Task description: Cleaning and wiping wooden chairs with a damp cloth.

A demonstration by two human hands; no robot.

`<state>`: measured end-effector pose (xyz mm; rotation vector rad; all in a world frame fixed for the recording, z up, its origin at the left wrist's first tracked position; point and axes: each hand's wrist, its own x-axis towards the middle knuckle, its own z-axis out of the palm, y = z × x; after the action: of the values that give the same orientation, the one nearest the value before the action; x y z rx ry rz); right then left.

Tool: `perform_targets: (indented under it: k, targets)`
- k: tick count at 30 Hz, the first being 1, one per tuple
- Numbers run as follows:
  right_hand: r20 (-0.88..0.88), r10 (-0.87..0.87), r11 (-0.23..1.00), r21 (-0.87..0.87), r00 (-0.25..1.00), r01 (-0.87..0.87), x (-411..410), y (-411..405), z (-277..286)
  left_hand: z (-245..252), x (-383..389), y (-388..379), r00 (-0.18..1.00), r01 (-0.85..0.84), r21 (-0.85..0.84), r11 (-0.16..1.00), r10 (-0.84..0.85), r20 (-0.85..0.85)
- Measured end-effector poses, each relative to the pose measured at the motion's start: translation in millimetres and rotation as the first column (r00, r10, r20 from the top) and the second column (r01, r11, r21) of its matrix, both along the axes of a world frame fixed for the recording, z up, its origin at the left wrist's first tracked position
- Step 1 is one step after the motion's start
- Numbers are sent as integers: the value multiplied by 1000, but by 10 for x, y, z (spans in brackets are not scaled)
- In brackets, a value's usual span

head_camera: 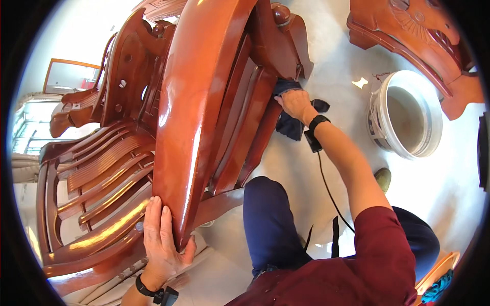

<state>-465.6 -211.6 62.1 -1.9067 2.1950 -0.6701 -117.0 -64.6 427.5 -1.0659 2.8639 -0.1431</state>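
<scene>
A long polished wooden armrest (pixel 187 114) runs up the middle of the view, part of a slatted wooden chair or bench. My left hand (pixel 162 237) rests against its near end, fingers on the outer side and thumb around the tip; it holds nothing. Farther off, my right hand (pixel 294 102) grips a dark cloth (pixel 291 124) against the lower side frame. Part of the cloth hangs down towards the floor. My right fingertips are partly hidden by the hand itself. Both wrists wear black bands with small devices, and a cable hangs from the right one.
A white plastic bucket (pixel 428 134) holding cloudy water stands on the pale floor at right. Beyond it is another piece of carved wooden furniture (pixel 421 61). The slatted seat (pixel 103 172) lies left of the armrest. At lower right a teal cloth (pixel 437 287) shows near an orange rim.
</scene>
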Motion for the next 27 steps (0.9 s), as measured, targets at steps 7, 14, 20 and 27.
perform_targets:
  k: [7, 14, 20, 27]
  targets:
    - [-35, -44, 991, -129, 998, 39, 27, 199, -160, -5, 26, -6, 1000, 13, 28, 1000, -12, -17]
    - [-119, 66, 997, -23, 991, -70, -124, -158, -4, 0, -8, -19, 1000, 20, 6, 1000, -20, 1]
    - [11, 18, 999, 36, 1000, -19, 10, 24, -16, -10, 28, -21, 1000, 12, 18, 1000, -11, -19]
    - [-41, 48, 997, 63, 998, -45, -126, 102, 75, 1, -12, 13, 1000, 4, 7, 1000, -4, -9]
